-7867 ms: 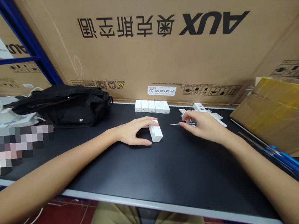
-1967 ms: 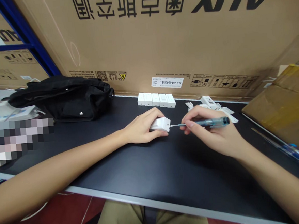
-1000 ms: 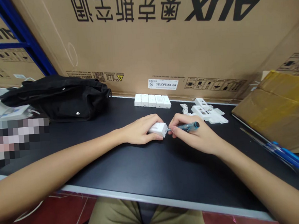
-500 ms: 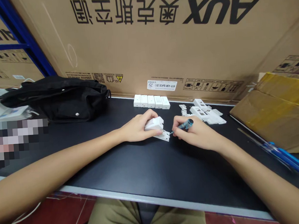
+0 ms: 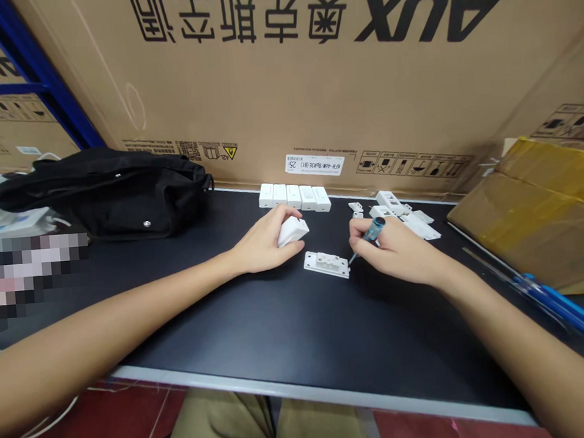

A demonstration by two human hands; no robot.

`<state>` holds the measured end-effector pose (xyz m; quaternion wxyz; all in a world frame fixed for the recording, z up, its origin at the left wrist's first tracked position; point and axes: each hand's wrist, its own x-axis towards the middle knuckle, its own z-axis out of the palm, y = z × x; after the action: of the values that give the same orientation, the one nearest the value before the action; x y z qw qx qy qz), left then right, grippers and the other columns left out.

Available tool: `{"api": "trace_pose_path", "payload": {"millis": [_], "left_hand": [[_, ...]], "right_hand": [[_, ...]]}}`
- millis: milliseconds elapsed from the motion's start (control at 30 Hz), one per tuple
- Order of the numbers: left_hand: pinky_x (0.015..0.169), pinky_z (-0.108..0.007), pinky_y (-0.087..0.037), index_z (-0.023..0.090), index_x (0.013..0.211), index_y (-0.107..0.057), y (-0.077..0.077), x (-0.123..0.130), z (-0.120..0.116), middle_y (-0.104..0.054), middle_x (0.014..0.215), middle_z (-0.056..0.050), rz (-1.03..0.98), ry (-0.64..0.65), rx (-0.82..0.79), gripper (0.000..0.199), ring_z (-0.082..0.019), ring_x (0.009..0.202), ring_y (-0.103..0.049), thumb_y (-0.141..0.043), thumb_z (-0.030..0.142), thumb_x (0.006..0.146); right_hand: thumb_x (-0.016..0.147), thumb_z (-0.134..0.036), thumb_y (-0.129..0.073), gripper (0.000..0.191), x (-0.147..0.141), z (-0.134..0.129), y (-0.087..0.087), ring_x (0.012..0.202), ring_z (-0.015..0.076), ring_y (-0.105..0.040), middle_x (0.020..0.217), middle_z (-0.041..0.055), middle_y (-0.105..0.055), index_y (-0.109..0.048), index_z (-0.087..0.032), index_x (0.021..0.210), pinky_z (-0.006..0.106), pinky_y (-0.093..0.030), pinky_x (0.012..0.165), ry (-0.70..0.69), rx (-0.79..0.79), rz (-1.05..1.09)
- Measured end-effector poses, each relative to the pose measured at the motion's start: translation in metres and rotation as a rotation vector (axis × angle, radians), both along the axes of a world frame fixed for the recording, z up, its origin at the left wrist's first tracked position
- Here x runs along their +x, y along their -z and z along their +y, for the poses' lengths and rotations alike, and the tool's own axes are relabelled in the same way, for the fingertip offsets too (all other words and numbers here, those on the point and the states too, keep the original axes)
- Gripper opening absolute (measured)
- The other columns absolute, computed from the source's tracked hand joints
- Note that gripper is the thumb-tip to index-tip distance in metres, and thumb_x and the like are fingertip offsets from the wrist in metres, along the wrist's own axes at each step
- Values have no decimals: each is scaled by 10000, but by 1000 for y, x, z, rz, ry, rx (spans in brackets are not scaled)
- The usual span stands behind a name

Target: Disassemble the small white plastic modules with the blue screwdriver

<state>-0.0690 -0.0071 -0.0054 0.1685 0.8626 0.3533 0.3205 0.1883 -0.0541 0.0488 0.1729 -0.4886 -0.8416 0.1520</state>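
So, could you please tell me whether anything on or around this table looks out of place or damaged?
The large carton behind the table stands with its printing upside down, which looks odd. The white parts beyond the right hand lie jumbled, unlike the neat row of white boxes. No spill or clear damage shows.

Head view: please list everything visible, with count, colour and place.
Housing: 1, white, in left hand
Screwdriver: 1, teal, in right hand
Base plate: 1, white, between hands
Small units: 5, white, rear row
Loose parts: several, white, beyond right hand
Bag: 1, black, left rear
AUX cartons: 2+, brown, rear
Taped box: 1, brown, right
Tools: count unclear, blue, beside taped box
Frame: 1, blue, left
Other items: count unclear, white, left
Table: 1, black, centre
Floor: 1, red, bottom
Trousers: 1 pair, olive, bottom
Hands, forearms: 2 each, bare, centre
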Motion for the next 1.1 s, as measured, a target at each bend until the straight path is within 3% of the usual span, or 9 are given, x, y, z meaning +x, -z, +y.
{"api": "trace_pose_path", "payload": {"millis": [167,367,567,667,767,867,1000,1100], "left_hand": [[783,-339,-467,195,1097,-520,0,0,3,-633,1018,-44,29,47,-4,323,-210,884,-606,-613,392,859],[704,-296,-461,186,1018,-546,1,-2,2,-644,880,-13,-124,64,-126,366,-159,764,-602,-665,489,851],[728,-305,-531,190,915,-479,2,3,2,-664,907,-38,-567,229,-476,387,-156,814,-653,-735,457,802],[742,-296,-539,185,874,-489,-3,3,1,-664,872,-24,-678,240,-509,413,-141,792,-652,-790,439,749],[754,-308,-544,183,817,-489,-7,3,-3,-657,822,-10,-675,241,-449,456,-143,779,-647,-855,409,669],[821,-364,-557,175,801,-519,-8,4,-10,-692,939,-65,-597,339,-362,391,-198,916,-678,-845,361,691],[941,-412,-540,191,822,-614,-5,6,-19,-679,1107,-102,-374,465,-7,97,-218,1076,-651,-710,210,820],[910,-382,-553,211,837,-632,0,5,-20,-631,1141,-97,-264,431,307,89,-215,1125,-610,-656,126,828]], "right_hand": [[940,-318,-399,289,2,3,4,582,162,-480,640,0,-562,-513,-213,696,321,-330,602,-36,46,-47],[970,-344,-415,302,1,6,8,589,163,-512,660,5,-591,-528,-213,723,316,-348,607,-48,47,-64],[925,-238,-465,145,-3,4,7,627,157,-554,738,12,-648,-558,-217,817,295,-397,606,-91,75,-17],[935,-274,-507,116,-7,-1,8,595,135,-534,768,4,-651,-606,-220,963,276,-397,571,-105,64,22],[932,-389,-572,314,-12,-5,11,581,128,-520,768,-5,-620,-576,-223,1199,263,-396,536,-84,25,101],[899,-436,-631,547,-17,-6,15,683,148,-579,913,32,-644,-461,-227,1375,279,-463,604,-95,17,208],[888,-409,-656,399,-18,-5,18,765,155,-608,1059,61,-669,-557,-232,1231,276,-479,650,-198,96,218],[877,-336,-666,341,-14,-4,18,722,147,-602,1009,51,-686,-573,-229,1186,265,-460,629,-218,248,165]]}}
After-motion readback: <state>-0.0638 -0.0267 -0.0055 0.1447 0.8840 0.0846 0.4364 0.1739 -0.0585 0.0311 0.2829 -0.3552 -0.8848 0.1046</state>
